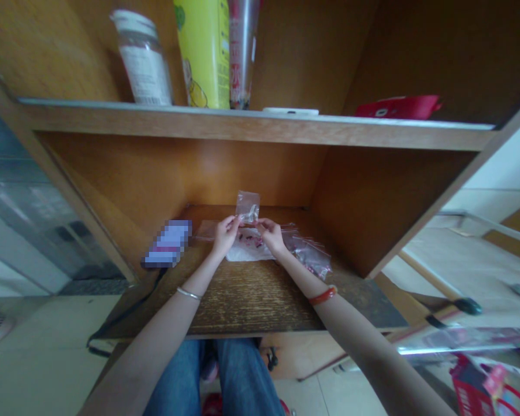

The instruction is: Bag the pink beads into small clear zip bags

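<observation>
My left hand (226, 232) pinches lower left edge of small clear bag (247, 203), thumb and fingers together; my right hand (269, 233) grips its lower right edge. Bag upright above desk (242, 297), near back of compartment. Phone (170, 242) on left, pixelated; stacked clear bags (314, 257) just beside my right wrist. My hands partly cover white sheet (245, 253) beneath. Small dark and pinkish pieces on sheet; tiny coloured bits in stacked bags. Contents of held bag: cannot tell.
</observation>
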A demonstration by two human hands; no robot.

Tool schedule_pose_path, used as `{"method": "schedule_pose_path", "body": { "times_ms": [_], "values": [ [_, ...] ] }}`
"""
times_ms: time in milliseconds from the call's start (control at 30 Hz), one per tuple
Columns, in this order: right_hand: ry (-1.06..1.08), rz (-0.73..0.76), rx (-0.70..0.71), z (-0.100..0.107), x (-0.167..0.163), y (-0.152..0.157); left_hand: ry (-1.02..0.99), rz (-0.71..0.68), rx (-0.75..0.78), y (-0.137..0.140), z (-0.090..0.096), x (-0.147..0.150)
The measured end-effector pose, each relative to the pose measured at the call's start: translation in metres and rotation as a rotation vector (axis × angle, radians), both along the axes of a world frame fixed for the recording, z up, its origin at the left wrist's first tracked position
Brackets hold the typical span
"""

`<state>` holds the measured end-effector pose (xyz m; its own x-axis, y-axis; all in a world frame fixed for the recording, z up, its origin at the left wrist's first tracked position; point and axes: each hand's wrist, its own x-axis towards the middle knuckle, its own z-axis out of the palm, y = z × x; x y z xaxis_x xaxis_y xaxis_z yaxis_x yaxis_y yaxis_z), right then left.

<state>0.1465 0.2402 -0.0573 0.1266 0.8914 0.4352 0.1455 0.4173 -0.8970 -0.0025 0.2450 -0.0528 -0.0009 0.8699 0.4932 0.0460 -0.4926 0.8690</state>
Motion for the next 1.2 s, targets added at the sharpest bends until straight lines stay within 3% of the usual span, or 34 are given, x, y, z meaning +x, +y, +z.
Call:
{"method": "schedule_pose_path", "body": {
  "times_ms": [367,933,1200],
  "values": [
    [-0.055,-0.093,0.052,-0.0031,0.0022,0.0034,0.042,-0.026,0.01,0.005,-0.0083,0.0002],
    [-0.093,0.032,0.117,0.0003,0.0012,-0.0021,0.099,-0.017,0.046,0.0031,-0.0042,0.0001],
    [-0.085,0.015,0.066,0.0001,-0.0008,-0.005,0.181,-0.011,0.066,0.0057,-0.0084,-0.0005]
  ]
}}
